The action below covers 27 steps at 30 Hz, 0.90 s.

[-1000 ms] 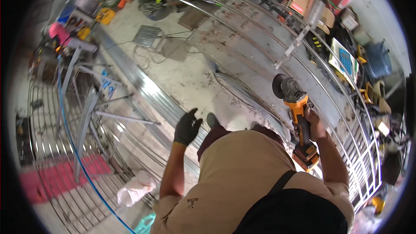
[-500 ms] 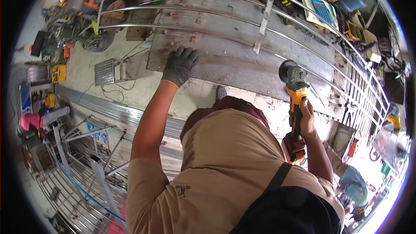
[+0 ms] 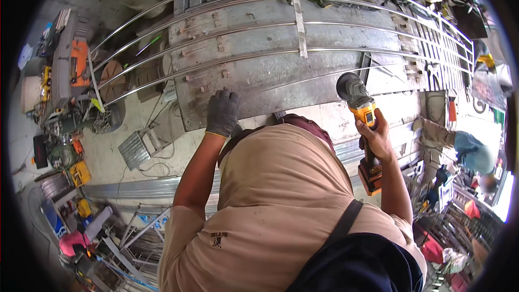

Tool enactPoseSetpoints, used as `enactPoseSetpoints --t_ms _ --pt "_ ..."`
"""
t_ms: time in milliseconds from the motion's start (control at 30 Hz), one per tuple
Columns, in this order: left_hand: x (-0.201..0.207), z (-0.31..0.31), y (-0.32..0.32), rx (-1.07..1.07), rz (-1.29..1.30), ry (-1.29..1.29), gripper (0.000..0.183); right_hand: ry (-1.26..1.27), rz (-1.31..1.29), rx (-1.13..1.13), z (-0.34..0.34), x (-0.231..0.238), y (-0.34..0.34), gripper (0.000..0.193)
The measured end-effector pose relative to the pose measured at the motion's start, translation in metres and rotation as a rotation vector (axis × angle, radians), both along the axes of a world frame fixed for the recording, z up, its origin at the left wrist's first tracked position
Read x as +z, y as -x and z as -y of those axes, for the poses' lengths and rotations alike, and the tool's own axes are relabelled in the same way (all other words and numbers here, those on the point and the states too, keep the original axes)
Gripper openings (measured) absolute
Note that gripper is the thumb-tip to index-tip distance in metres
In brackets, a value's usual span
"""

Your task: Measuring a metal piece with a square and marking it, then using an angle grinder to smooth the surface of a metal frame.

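My right hand (image 3: 378,139) is wrapped tight round the cordless angle grinder (image 3: 361,124), head pointing up-left, nearest the steel rail frame (image 3: 303,48) running left-right ahead; gloved left hand (image 3: 223,112) lies flat, holding nothing, on the steel plate (image 3: 303,84).

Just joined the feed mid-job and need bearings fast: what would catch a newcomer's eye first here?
First, the orange cordless angle grinder gripped in the bare right hand, its disc end raised beside the curved steel-rod railing frame. Then the grey-gloved left hand, pressed flat on the worn metal table under that frame. At far left, an orange and grey machine sits among floor clutter.
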<state>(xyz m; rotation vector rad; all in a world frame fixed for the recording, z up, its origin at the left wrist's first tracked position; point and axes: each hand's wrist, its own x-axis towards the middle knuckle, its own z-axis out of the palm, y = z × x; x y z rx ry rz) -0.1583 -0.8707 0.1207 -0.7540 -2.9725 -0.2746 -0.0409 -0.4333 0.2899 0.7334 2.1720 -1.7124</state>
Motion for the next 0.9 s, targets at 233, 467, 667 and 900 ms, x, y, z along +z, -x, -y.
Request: enactPoseSetpoints --t_ms 233,467,667,900 --pt "-0.003 0.022 -0.009 -0.007 -0.097 0.009 0.019 -0.123 -0.035 -0.074 0.040 0.003 -0.025 0.029" --pt "-0.041 0.046 -0.007 0.030 -0.123 -0.177 0.019 0.044 0.008 -0.273 0.056 0.011 -0.050 0.032" --pt "-0.068 0.070 0.021 0.068 0.358 -0.691 0.012 0.034 0.001 -0.332 0.064 0.011 -0.063 0.033" --pt "-0.005 0.071 0.029 0.004 0.489 -0.687 0.019 0.027 0.031 -0.335 0.060 0.010 -0.082 0.030"
